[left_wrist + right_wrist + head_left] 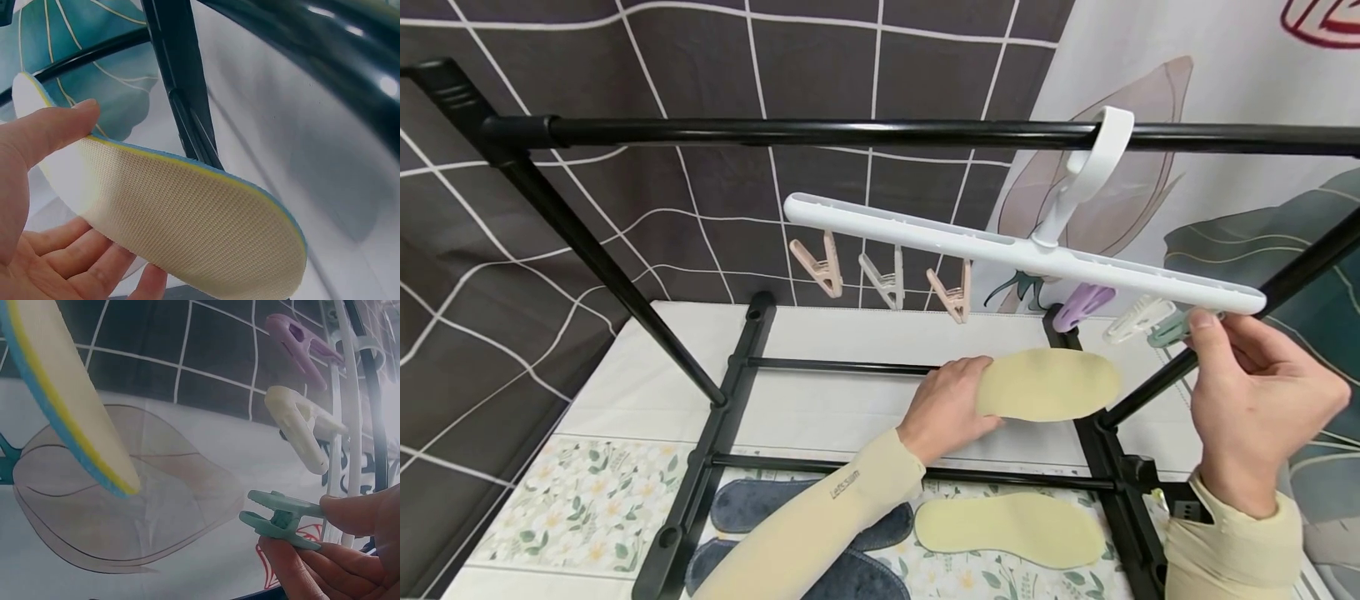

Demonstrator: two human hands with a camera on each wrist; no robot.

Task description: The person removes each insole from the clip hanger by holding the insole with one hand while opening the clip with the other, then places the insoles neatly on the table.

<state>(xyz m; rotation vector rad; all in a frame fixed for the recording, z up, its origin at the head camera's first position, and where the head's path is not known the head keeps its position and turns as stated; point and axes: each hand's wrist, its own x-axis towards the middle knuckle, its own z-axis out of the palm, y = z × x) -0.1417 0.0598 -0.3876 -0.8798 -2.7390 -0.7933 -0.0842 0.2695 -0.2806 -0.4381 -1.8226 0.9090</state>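
My left hand point(947, 408) grips a pale yellow insole point(1052, 383) by one end, holding it below the white hanger point(925, 242). In the left wrist view, the thumb lies at one edge of the insole and the fingers at the other; a blue and yellow layered rim shows. At the hanger's right end, my right hand point(1262, 400) pinches a green clothespin point(284, 515) by its handles between thumb and fingers. The clothespin's jaws are apart, with nothing between them. The insole hangs a short way from it in the right wrist view.
A black rack bar point(820, 132) carries the hanger. Purple point(1081, 304), white point(1138, 318) and several other clothespins hang along it. On the floral mat below lie another yellow insole point(1011, 529) and dark blue insoles point(760, 504). A gridded dark curtain point(700, 75) stands behind.
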